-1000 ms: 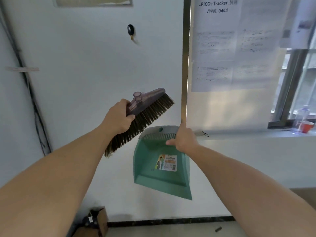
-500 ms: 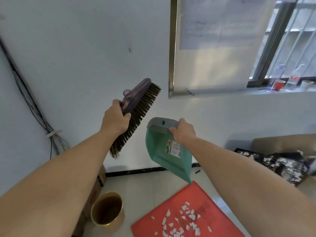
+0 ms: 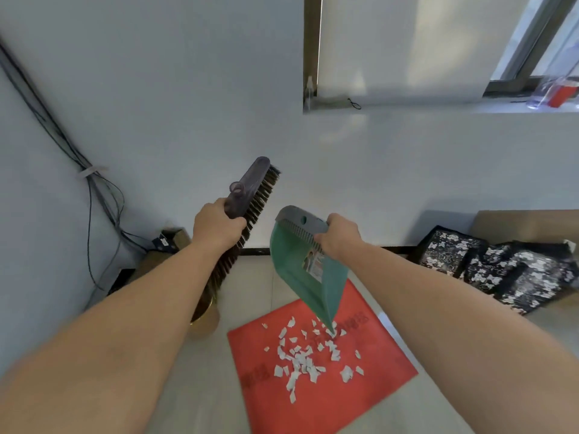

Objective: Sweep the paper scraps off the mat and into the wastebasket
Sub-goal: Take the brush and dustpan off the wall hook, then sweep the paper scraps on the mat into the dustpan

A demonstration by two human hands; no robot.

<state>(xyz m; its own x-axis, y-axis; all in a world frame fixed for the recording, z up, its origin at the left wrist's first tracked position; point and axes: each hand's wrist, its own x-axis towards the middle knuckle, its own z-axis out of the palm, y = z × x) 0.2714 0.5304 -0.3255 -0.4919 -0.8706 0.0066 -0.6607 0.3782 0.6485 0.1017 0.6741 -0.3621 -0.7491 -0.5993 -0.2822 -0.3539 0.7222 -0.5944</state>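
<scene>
My left hand (image 3: 216, 227) grips a purple brush head (image 3: 247, 195) with dark bristles, held up in the air and slanting toward the wall. My right hand (image 3: 340, 236) holds a green dustpan (image 3: 300, 270) by its grey top edge, its lip hanging down over the red mat (image 3: 376, 380). Several white paper scraps (image 3: 300, 355) lie scattered across the mat on the floor. A gold wastebasket (image 3: 208, 317) stands left of the mat, mostly hidden behind my left forearm.
A white wall runs close ahead with a dark baseboard. Cables (image 3: 94, 195) hang down at the left above cardboard boxes (image 3: 170, 242). Black patterned bags (image 3: 501, 274) and a cardboard box lie at the right. A windowsill (image 3: 470, 104) holds bottles.
The view has tilted further down, so the whole mat and its scraps now show. Both hands have lowered with the brush and dustpan, and the dustpan lip now hangs over the mat.
</scene>
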